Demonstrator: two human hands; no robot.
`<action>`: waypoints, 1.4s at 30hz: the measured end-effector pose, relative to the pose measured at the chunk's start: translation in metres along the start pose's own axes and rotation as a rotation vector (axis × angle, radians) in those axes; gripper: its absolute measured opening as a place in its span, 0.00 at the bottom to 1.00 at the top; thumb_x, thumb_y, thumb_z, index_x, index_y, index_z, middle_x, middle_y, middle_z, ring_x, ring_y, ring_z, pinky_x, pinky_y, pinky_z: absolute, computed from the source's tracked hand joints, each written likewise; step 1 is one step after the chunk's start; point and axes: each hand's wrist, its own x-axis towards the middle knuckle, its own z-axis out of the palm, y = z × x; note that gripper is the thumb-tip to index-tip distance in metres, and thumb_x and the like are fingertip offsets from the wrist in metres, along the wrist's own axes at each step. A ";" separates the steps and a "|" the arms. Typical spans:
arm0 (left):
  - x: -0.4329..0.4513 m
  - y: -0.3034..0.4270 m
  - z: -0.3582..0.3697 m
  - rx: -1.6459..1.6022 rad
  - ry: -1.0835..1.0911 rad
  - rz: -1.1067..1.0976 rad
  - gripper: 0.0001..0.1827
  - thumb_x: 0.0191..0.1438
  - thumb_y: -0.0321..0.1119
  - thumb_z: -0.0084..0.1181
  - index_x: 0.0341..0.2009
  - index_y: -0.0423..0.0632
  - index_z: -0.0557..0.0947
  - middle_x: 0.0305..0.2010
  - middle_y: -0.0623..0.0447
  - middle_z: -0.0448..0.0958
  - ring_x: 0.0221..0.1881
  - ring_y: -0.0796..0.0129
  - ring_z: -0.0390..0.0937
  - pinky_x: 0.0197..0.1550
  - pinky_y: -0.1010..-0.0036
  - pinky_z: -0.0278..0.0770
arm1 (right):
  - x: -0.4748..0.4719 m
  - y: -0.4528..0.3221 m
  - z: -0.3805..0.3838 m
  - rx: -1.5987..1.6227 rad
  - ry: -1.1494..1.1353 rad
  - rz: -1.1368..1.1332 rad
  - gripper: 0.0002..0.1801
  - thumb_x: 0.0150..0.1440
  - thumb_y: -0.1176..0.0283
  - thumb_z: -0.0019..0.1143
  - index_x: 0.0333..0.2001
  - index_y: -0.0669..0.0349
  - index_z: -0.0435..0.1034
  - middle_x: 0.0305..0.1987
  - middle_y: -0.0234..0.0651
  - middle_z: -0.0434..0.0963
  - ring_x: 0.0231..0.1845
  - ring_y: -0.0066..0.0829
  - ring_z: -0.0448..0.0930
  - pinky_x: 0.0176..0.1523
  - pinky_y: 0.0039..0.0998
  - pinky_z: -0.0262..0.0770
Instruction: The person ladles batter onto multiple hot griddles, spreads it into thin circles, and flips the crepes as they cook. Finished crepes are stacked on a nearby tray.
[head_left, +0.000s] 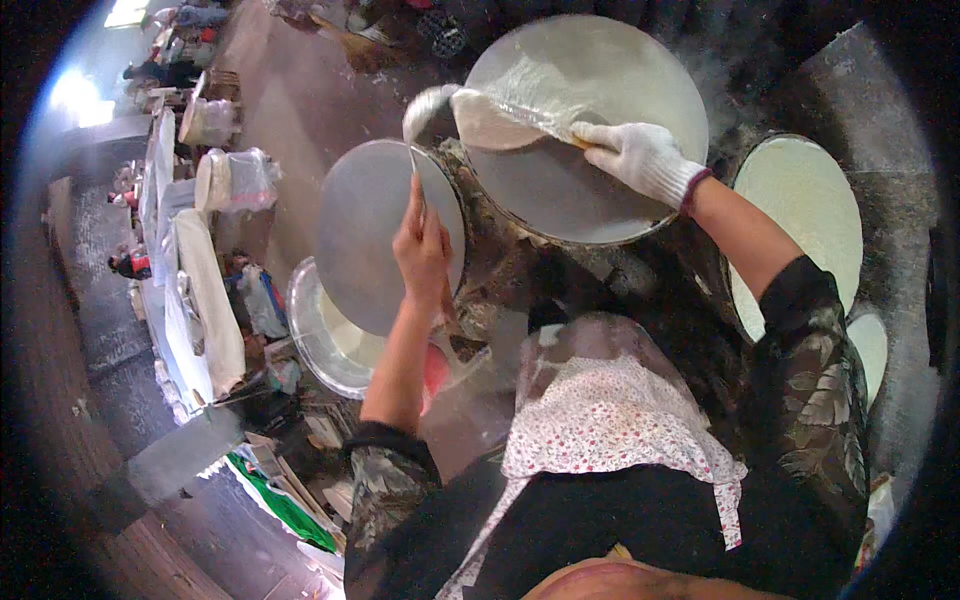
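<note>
My bare left hand grips the thin handle of a ladle, whose bowl is at the left rim of a large round griddle. In a white knit glove, my right hand pinches the yellowish end of a tool over that griddle. From the tool a pale wet layer of batter stretches left towards the ladle; how much of the tool lies under it is hidden. The griddle's near part looks bare and grey, its far part whitish. Below the ladle is a second round grey plate.
A metal basin of pale liquid sits partly behind the grey plate. Right of me, a round griddle bears a pale sheet; another pale disc is nearer. Something red lies by my left forearm. Leftward, a cloth-covered table and plastic-wrapped stacks stand.
</note>
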 end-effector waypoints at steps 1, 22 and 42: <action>0.008 -0.002 0.006 -0.023 -0.008 -0.018 0.30 0.74 0.28 0.50 0.78 0.57 0.69 0.21 0.67 0.64 0.19 0.84 0.59 0.21 0.81 0.60 | -0.012 -0.002 0.003 -0.047 -0.047 -0.034 0.20 0.67 0.51 0.57 0.61 0.36 0.79 0.39 0.44 0.87 0.37 0.49 0.87 0.42 0.44 0.84; -0.124 -0.016 -0.025 0.094 -0.293 -0.075 0.32 0.71 0.22 0.51 0.77 0.52 0.69 0.28 0.61 0.75 0.25 0.81 0.64 0.29 0.82 0.68 | -0.153 0.008 -0.036 0.051 0.010 0.008 0.25 0.66 0.66 0.65 0.66 0.47 0.76 0.51 0.41 0.87 0.47 0.40 0.88 0.51 0.35 0.85; -0.121 0.012 -0.197 -0.365 -0.253 0.417 0.35 0.76 0.30 0.39 0.83 0.47 0.45 0.19 0.57 0.64 0.13 0.76 0.58 0.14 0.76 0.62 | -0.051 -0.227 0.186 0.425 0.551 0.524 0.34 0.69 0.71 0.46 0.78 0.45 0.57 0.43 0.60 0.84 0.45 0.60 0.85 0.48 0.55 0.80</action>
